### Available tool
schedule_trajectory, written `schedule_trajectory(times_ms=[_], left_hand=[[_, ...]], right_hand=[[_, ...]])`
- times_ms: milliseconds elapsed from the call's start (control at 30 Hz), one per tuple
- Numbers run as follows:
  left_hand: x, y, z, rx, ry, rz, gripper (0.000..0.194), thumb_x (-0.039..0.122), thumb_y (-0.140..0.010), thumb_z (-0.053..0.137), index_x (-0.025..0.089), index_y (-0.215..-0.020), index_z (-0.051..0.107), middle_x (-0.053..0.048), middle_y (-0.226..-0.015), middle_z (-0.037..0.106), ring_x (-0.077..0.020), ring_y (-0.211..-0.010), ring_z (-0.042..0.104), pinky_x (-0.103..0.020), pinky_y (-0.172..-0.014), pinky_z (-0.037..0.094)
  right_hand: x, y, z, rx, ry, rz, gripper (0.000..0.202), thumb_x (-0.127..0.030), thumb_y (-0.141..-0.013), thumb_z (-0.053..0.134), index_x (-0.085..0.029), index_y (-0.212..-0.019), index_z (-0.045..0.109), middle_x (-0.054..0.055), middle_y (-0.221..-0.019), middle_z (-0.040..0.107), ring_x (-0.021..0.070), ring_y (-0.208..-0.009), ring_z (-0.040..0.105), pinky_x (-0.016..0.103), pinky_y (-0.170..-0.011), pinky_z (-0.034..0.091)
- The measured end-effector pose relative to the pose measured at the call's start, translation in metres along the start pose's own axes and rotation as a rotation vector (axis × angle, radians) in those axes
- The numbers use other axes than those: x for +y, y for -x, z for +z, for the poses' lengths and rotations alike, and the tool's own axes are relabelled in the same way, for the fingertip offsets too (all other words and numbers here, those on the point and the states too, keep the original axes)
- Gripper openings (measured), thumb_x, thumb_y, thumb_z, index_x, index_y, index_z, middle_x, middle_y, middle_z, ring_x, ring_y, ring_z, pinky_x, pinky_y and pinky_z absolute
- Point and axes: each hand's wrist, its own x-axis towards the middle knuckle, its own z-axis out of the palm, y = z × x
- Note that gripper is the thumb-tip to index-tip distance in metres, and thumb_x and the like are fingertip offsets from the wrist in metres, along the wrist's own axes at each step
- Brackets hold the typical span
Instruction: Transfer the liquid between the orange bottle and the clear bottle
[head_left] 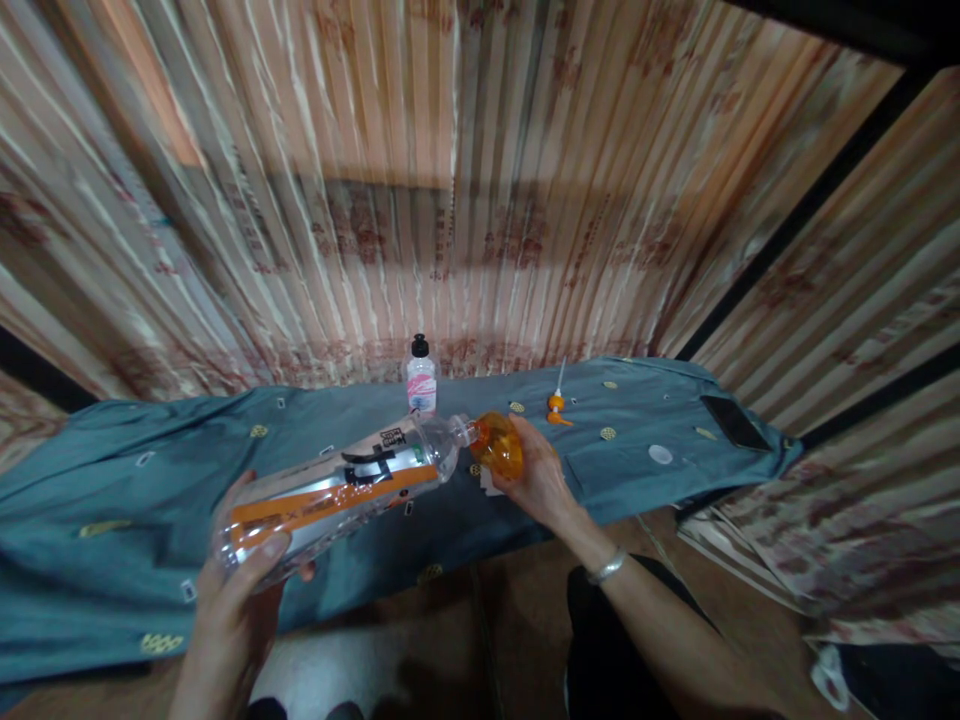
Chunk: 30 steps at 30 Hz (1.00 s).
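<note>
My left hand [247, 580] is wrapped round the base of a large clear plastic bottle [352, 490] with an orange and silver label. The bottle lies tilted, its neck pointing right and slightly up. At its mouth is a small orange translucent bottle [499, 446], closed in the fingers of my right hand [536, 475]. The two mouths meet or nearly so; I cannot tell whether they touch. An orange pump top [556, 405] with a pale tube lies on the cloth beyond my right hand. Behind the large bottle stands a small clear bottle [421, 385] with a black cap and pink label.
A grey-green patterned cloth [630, 470] covers the long table. A dark flat phone-like object [733, 423] lies near its right end, with a white round disc [660, 455] to its left. Pleated curtains [480, 230] hang behind, and dark frame bars [802, 210] slant at the right.
</note>
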Motion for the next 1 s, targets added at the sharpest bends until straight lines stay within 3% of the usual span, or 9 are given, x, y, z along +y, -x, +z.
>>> schedule_trajectory(times_ms=[200, 633, 833, 1000], left_hand=[[0.0004, 0.0, -0.0012, -0.001, -0.047, -0.011, 0.07, 0.039, -0.054, 0.101, 0.026, -0.119, 0.081, 0.001, -0.098, 0.076, -0.0135, -0.055, 0.063, -0.023, -0.043, 0.053], [0.0003, -0.0002, 0.0005, -0.014, -0.028, -0.016, 0.066, 0.033, -0.056, 0.099, 0.025, -0.118, 0.08, 0.0, -0.096, 0.076, -0.0156, -0.06, 0.065, -0.023, -0.043, 0.056], [-0.0014, -0.0035, -0.0005, 0.0, 0.008, -0.003, 0.078, 0.033, -0.051, 0.102, 0.028, -0.125, 0.079, 0.0, -0.101, 0.076, -0.0159, -0.057, 0.066, -0.023, -0.037, 0.054], [-0.0008, -0.003, -0.0011, -0.023, -0.015, -0.005, 0.076, 0.034, -0.055, 0.101, 0.03, -0.128, 0.078, 0.001, -0.104, 0.076, -0.013, -0.054, 0.063, -0.024, -0.04, 0.055]], right_hand=[[-0.0037, -0.0023, -0.0038, -0.025, -0.023, 0.036, 0.091, -0.02, -0.07, 0.085, -0.02, -0.155, 0.053, 0.018, -0.147, 0.071, 0.0376, -0.138, 0.069, 0.06, -0.12, 0.055], [-0.0016, -0.0016, -0.0021, -0.009, -0.042, 0.031, 0.089, -0.021, -0.071, 0.085, -0.022, -0.154, 0.054, 0.017, -0.148, 0.071, 0.0365, -0.139, 0.068, 0.059, -0.121, 0.055], [-0.003, -0.003, -0.003, -0.006, -0.026, 0.026, 0.091, -0.02, -0.069, 0.085, -0.019, -0.154, 0.052, 0.019, -0.146, 0.071, 0.0381, -0.138, 0.069, 0.061, -0.12, 0.055], [-0.001, -0.0028, -0.0038, -0.011, -0.025, 0.0, 0.09, -0.022, -0.071, 0.085, -0.021, -0.154, 0.051, 0.018, -0.146, 0.071, 0.0379, -0.138, 0.068, 0.061, -0.119, 0.056]])
